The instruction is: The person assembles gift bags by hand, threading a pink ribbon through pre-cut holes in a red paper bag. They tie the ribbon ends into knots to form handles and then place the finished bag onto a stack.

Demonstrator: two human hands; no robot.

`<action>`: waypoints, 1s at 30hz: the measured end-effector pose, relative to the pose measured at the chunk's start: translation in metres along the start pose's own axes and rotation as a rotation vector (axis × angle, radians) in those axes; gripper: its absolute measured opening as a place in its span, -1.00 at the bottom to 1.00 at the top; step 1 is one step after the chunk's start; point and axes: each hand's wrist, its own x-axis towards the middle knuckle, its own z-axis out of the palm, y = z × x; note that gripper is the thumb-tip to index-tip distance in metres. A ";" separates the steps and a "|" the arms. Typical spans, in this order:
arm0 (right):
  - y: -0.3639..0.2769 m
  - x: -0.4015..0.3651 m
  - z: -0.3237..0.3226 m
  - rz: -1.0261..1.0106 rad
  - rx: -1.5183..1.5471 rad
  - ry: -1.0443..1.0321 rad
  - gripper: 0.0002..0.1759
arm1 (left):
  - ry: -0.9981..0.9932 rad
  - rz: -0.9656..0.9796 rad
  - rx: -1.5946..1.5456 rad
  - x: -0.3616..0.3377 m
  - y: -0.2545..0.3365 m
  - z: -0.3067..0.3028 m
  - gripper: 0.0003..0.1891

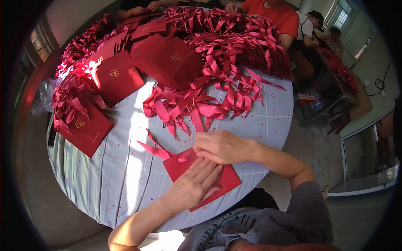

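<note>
A flat red paper bag [230, 182] lies on the table's near side, in front of me. My left hand [190, 184] rests flat across it, fingers stretched out and together, thumb apart. Over the bag's far edge, my right hand [224, 147] is closed with curled fingers, its fingertips touching the left fingers. A pink ribbon [187, 156] on the bag runs to the right fingers, which seem to pinch it; the fingertips are partly hidden. Another ribbon end [155, 149] sticks out past the bag's left corner onto the cloth.
Loose ribbons [209, 106] lie just beyond my hands. Stacked red bags [167, 60] with gold print and ribbon handles cover the far side. One bag [86, 131] lies at the left on the pale tablecloth [125, 180]. A person in a red shirt [276, 16] sits across; others work behind.
</note>
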 end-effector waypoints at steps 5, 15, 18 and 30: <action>0.004 -0.001 -0.014 0.068 0.048 -0.030 -0.89 | -0.008 -0.011 0.016 -0.001 0.000 0.000 -0.41; 0.005 0.001 -0.001 0.040 -0.018 0.051 -0.92 | -0.021 -0.014 -0.018 -0.001 -0.001 -0.001 -0.42; 0.004 0.000 0.001 0.038 -0.027 0.069 -0.92 | 0.005 -0.010 -0.068 0.000 -0.001 -0.002 -0.44; -0.014 0.055 0.017 0.120 -0.014 0.106 -0.76 | -0.034 -0.020 -0.058 -0.002 -0.002 0.002 -0.43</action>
